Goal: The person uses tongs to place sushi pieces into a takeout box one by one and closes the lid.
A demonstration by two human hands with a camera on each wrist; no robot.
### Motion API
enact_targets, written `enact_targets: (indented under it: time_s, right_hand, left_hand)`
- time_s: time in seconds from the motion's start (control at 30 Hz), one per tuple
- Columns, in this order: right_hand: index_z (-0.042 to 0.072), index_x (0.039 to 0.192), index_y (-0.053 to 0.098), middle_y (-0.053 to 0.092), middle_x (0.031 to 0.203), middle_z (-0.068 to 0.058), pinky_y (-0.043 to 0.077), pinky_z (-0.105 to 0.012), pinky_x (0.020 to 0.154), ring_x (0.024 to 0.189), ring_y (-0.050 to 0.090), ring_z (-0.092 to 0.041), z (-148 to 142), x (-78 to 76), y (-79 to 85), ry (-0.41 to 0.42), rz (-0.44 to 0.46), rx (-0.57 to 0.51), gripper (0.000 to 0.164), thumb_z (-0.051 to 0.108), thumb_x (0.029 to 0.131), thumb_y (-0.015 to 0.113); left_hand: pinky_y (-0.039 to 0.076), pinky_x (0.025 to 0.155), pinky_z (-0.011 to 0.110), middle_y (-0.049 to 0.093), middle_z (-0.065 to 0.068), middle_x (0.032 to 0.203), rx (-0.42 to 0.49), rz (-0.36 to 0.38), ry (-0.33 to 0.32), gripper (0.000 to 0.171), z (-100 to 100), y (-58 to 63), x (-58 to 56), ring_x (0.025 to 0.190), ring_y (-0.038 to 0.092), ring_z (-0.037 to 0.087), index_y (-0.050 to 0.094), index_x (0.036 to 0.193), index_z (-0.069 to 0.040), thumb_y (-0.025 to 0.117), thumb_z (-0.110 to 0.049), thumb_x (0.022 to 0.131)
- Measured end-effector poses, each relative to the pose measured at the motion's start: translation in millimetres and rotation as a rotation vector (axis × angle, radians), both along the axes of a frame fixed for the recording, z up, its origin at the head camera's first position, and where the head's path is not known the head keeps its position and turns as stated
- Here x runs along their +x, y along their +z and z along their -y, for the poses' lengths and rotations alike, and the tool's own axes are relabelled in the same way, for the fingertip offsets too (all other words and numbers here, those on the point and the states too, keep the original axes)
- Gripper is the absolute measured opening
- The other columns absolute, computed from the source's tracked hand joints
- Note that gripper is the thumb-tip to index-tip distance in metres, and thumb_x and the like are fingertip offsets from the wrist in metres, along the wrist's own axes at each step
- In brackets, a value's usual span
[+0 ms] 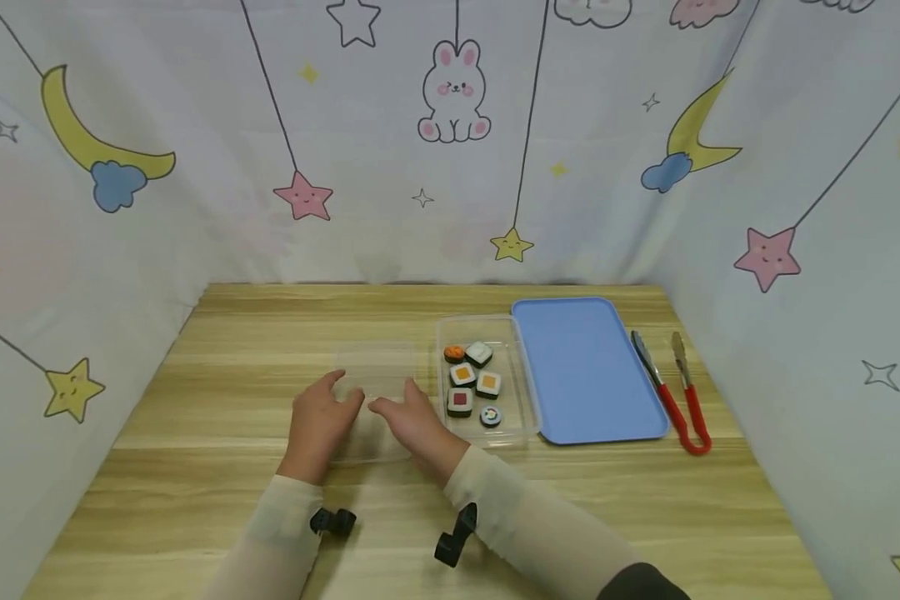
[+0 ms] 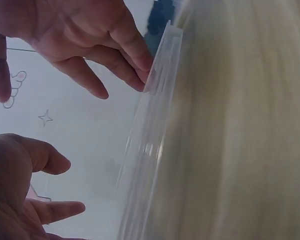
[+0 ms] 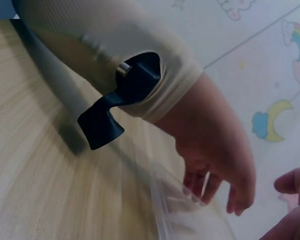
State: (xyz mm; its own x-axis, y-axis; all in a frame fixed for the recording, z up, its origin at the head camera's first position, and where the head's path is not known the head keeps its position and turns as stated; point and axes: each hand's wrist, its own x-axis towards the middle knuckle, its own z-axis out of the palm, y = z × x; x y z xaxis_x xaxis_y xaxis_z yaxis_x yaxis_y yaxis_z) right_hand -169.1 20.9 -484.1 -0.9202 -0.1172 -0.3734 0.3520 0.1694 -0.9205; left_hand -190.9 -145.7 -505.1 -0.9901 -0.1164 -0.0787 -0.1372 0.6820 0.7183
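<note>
A clear plastic lid (image 1: 378, 360) lies on the wooden table, hard to make out against the grain. Over its left side my left hand (image 1: 319, 427) reaches with fingers spread. In the right wrist view the fingers of the left hand (image 3: 217, 137) hang down at the lid's rim (image 3: 162, 215). Across the lid's right side comes my right hand (image 1: 418, 429), its thumb pointing toward the left one. Relaxed fingers of the right hand (image 2: 85, 37) touch the lid's edge in the left wrist view. Neither hand curls round anything.
Right of the lid stands a clear plastic box (image 1: 525, 387) with several sushi pieces (image 1: 462, 375) in it. Beyond it lies a blue tray (image 1: 588, 367), then red-handled tongs (image 1: 675, 408) with spread arms. A patterned cloth (image 1: 390, 150) walls the back and sides.
</note>
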Motion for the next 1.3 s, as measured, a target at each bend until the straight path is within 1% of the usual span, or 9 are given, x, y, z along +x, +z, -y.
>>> enact_targets:
  time_s: [0.17, 0.37, 0.47, 0.57, 0.67, 0.83, 0.93, 1.03, 1.3]
  right_hand:
    - [0.007, 0.167, 0.016, 0.013, 0.172, -0.018, 0.024, -0.06, 0.121, 0.157, 0.014, -0.038, -5.1, 3.6, 16.5, 0.037, -0.032, 0.0, 0.093, 0.042, 0.096, 0.066]
    - [0.011, 0.167, 0.018, 0.016, 0.172, -0.012, 0.025, -0.061, 0.12, 0.157, 0.015, -0.035, -19.8, 4.6, 42.1, 0.06, -0.082, -0.036, 0.089, 0.038, 0.097, 0.066]
    - [0.011, 0.167, 0.018, 0.015, 0.172, -0.011, 0.024, -0.061, 0.121, 0.158, 0.013, -0.034, -30.8, 3.7, 50.8, 0.057, -0.121, -0.037, 0.086, 0.035, 0.099, 0.064]
    - [0.01, 0.167, 0.019, 0.014, 0.172, -0.012, 0.025, -0.06, 0.121, 0.158, 0.014, -0.035, -43.4, 2.0, 57.6, 0.033, -0.175, -0.038, 0.083, 0.033, 0.1, 0.063]
    - [0.009, 0.166, 0.02, 0.018, 0.17, -0.015, 0.027, -0.058, 0.12, 0.155, 0.02, -0.037, -56.0, 0.1, 64.6, -0.01, -0.236, -0.018, 0.083, 0.032, 0.1, 0.064]
    - [0.012, 0.166, 0.023, 0.029, 0.164, -0.015, 0.036, -0.056, 0.115, 0.148, 0.032, -0.039, -76.3, -7.2, 70.5, -0.111, -0.314, 0.032, 0.081, 0.029, 0.099, 0.065]
    - [0.012, 0.166, 0.024, 0.031, 0.163, -0.014, 0.038, -0.056, 0.114, 0.148, 0.033, -0.04, -88.2, -12.1, 70.9, -0.151, -0.339, 0.05, 0.081, 0.028, 0.099, 0.065]
    - [0.013, 0.166, 0.024, 0.031, 0.163, -0.012, 0.038, -0.057, 0.113, 0.147, 0.033, -0.039, -98.5, -15.0, 72.4, -0.173, -0.352, 0.101, 0.08, 0.029, 0.098, 0.065]
    - [0.009, 0.165, 0.027, 0.029, 0.159, -0.014, 0.036, -0.054, 0.116, 0.146, 0.035, -0.039, -119.4, -17.3, 77.4, -0.206, -0.414, 0.124, 0.074, 0.027, 0.102, 0.062]
  left_hand:
    - [0.043, 0.107, 0.063, 0.052, 0.027, 0.15, -0.004, -0.06, 0.034, 0.062, 1.1, 14.0, 0.8, 0.138, 0.046, 0.048, 0.051, 0.152, -0.004, 0.06, -0.034, 0.099]
    - [0.052, 0.09, 0.058, 0.051, 0.024, 0.152, 0.044, -0.124, 0.048, 0.062, -4.7, 45.3, 4.1, 0.109, 0.063, 0.048, 0.05, 0.154, -0.009, 0.059, -0.037, 0.1]
    - [0.052, 0.091, 0.06, 0.049, 0.021, 0.155, 0.078, -0.145, 0.049, 0.061, -10.8, 60.0, 4.5, 0.118, 0.061, 0.047, 0.05, 0.155, -0.012, 0.06, -0.038, 0.101]
    - [0.049, 0.099, 0.062, 0.047, 0.017, 0.157, 0.114, -0.152, 0.044, 0.06, -19.1, 74.1, 3.9, 0.139, 0.049, 0.042, 0.05, 0.156, -0.017, 0.06, -0.039, 0.1]
    - [0.049, 0.1, 0.061, 0.047, 0.014, 0.158, 0.176, -0.154, 0.027, 0.06, -28.4, 85.3, 2.8, 0.14, 0.049, 0.039, 0.05, 0.156, -0.021, 0.061, -0.038, 0.1]
    - [0.05, 0.103, 0.056, 0.041, 0.007, 0.162, 0.307, -0.173, -0.021, 0.058, -43.5, 91.9, -0.6, 0.14, 0.05, 0.035, 0.05, 0.156, -0.027, 0.064, -0.034, 0.101]
    - [0.05, 0.104, 0.053, 0.041, 0.004, 0.163, 0.383, -0.185, -0.054, 0.057, -51.6, 92.2, -4.0, 0.141, 0.049, 0.033, 0.05, 0.155, -0.028, 0.066, -0.031, 0.1]
    - [0.049, 0.107, 0.049, 0.043, 0.004, 0.161, 0.442, -0.201, -0.083, 0.058, -59.9, 92.7, -8.0, 0.142, 0.049, 0.031, 0.051, 0.155, -0.027, 0.068, -0.027, 0.099]
    - [0.046, 0.111, 0.044, 0.048, 0.006, 0.156, 0.555, -0.256, -0.137, 0.061, -76.7, 93.0, -13.3, 0.142, 0.049, 0.028, 0.052, 0.154, -0.025, 0.071, -0.02, 0.097]
